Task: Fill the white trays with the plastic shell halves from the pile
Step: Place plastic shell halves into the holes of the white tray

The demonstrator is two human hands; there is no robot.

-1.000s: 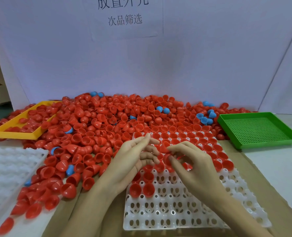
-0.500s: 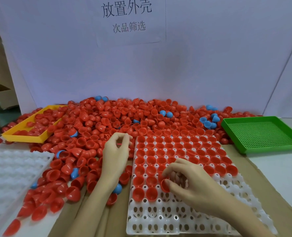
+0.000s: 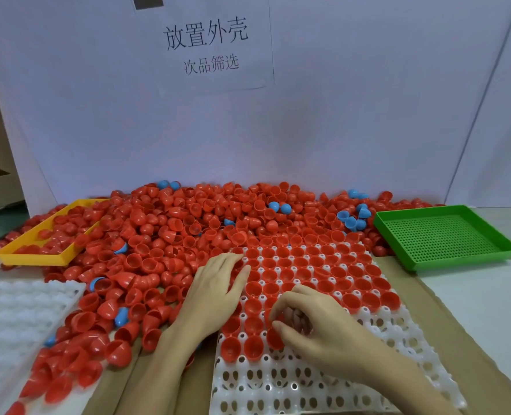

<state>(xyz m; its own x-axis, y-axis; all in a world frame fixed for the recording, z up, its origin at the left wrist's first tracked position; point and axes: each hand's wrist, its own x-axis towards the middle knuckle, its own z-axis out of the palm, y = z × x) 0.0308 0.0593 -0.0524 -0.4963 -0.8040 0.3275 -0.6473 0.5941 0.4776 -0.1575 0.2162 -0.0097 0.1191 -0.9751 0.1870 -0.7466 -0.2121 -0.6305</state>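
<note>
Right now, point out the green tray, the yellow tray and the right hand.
green tray (image 3: 446, 235), head view, on its perforated floor.
yellow tray (image 3: 29, 259), head view, on its near wall.
right hand (image 3: 317, 322), head view, on its back.

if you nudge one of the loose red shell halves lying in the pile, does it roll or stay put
A loose red shell half would probably roll or rock, since its outside is a rounded dome. It looks thin and hollow, so likely very light and easily scattered. The glossy plastic may be slippery. Those seated in the white tray should stay put.

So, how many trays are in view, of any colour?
4: yellow tray back left, green tray right, white tray under both hands, second white tray at left. The pile may hide others.
</note>
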